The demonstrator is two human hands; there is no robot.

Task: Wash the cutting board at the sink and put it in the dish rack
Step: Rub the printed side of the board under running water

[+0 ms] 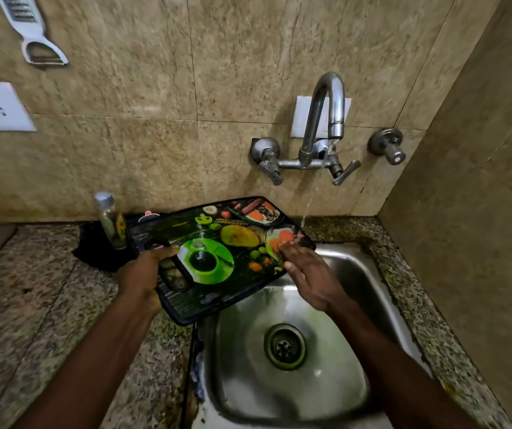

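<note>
Board over sink, L grip curled thru handle, R grip flat on it.

The steel sink gives a hand room to pass beneath my right hand, down to the drain. The black picture-printed cutting board slants across its back-left corner and bars that side. Just behind the board, a clear bottle with a silver cap stands on the speckled granite bench. The curved chrome tap overhangs the back. The beige tiled side wall closes off the right.
</note>
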